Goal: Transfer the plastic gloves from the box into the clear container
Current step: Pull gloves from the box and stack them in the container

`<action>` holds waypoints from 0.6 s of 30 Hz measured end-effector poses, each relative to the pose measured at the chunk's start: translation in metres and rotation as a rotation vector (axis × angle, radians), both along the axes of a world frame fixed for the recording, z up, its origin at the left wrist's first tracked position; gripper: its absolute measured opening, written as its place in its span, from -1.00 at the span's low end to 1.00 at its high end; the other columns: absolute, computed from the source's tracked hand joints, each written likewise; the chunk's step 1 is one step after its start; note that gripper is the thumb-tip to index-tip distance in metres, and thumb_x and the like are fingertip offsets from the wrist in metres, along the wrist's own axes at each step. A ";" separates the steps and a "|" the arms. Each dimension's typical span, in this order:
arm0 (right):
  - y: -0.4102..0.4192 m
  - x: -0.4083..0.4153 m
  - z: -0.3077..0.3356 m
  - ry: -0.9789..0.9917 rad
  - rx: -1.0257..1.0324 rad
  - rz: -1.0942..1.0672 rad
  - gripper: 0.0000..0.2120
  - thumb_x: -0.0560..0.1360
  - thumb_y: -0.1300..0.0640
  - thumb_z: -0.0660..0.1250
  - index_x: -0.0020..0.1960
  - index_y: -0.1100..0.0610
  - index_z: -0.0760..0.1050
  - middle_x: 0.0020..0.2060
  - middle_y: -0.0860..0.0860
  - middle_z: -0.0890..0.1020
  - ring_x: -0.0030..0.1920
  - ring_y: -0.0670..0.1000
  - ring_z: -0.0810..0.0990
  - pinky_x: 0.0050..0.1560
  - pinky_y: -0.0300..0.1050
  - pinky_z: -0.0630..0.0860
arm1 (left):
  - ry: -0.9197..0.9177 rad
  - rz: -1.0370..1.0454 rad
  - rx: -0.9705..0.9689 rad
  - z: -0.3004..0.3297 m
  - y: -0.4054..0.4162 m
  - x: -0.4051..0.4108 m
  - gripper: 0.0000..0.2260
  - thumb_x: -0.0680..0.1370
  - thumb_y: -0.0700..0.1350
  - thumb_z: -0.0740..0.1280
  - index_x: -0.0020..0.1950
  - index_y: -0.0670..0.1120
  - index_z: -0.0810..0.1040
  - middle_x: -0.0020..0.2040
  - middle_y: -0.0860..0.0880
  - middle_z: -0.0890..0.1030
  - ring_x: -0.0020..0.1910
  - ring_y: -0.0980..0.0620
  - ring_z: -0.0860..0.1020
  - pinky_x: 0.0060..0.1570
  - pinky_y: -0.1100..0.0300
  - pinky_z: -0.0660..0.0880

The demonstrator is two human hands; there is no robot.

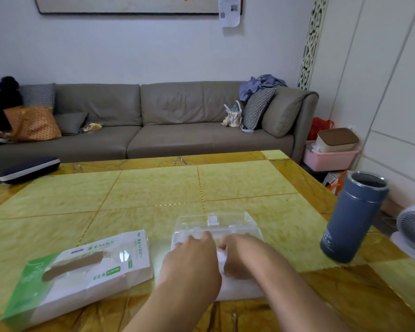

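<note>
One box (pixel 82 271) lies left on the table (pixel 153 188), near its front edge. One clear container (pixel 216 224) centre; far half open. Left hand (pixel 192 262) and right hand (pixel 242 256), grips curled on white gloves (pixel 240 288) at its near side.

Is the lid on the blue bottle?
No, the blue bottle stands open at the top, and its dark inside shows.

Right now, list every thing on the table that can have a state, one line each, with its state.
Glove box: lying flat, top slot torn open.
Clear container: lid open, on the table past the hands.
Plastic gloves: white stack out of the box, under both hands.
Left hand: pressing on the gloves.
Right hand: fingers curled onto the gloves.
Blue flask: upright, uncapped.
</note>
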State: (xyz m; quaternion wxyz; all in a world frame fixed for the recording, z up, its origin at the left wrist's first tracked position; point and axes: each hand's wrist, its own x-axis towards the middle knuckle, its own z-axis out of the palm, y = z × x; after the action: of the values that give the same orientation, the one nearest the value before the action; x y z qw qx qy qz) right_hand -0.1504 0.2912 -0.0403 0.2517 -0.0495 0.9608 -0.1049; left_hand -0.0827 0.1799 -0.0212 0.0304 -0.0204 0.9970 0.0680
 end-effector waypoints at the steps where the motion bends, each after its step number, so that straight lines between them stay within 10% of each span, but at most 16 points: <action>1: -0.001 0.000 0.000 -0.011 0.000 0.001 -0.38 0.55 0.23 0.32 0.58 -0.02 0.35 0.44 0.09 0.48 0.27 0.13 0.60 0.26 0.06 0.60 | 0.021 -0.032 -0.002 0.000 0.001 -0.001 -0.57 0.54 -0.28 0.16 0.38 0.03 0.32 0.14 -0.04 0.51 0.15 -0.09 0.53 -0.13 0.14 0.38; 12: -0.002 -0.001 -0.004 0.015 -0.017 -0.042 -0.46 0.50 0.25 0.36 0.43 -0.11 0.46 0.05 0.03 0.42 0.01 0.09 0.66 0.06 -0.03 0.66 | -0.301 0.079 0.055 -0.010 0.001 -0.033 -0.66 0.58 -0.23 0.19 0.36 -0.18 0.41 0.21 -0.10 0.54 0.09 -0.05 0.61 -0.10 0.19 0.44; 18: 0.001 -0.001 -0.007 0.045 -0.040 -0.047 -0.46 0.47 0.23 0.38 0.39 -0.13 0.48 0.18 0.03 0.49 0.00 0.08 0.64 -0.07 -0.07 0.58 | -0.352 0.060 0.128 -0.014 -0.003 -0.046 -0.82 0.58 -0.26 0.16 0.17 -0.17 0.43 -0.08 -0.06 0.40 -0.35 0.08 0.36 -0.37 0.27 0.31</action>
State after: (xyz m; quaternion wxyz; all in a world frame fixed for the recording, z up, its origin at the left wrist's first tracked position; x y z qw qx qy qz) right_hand -0.1511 0.2927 -0.0474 0.2264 -0.0342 0.9648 -0.1290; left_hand -0.1283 0.1765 -0.0351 0.2035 -0.0598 0.9689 0.1276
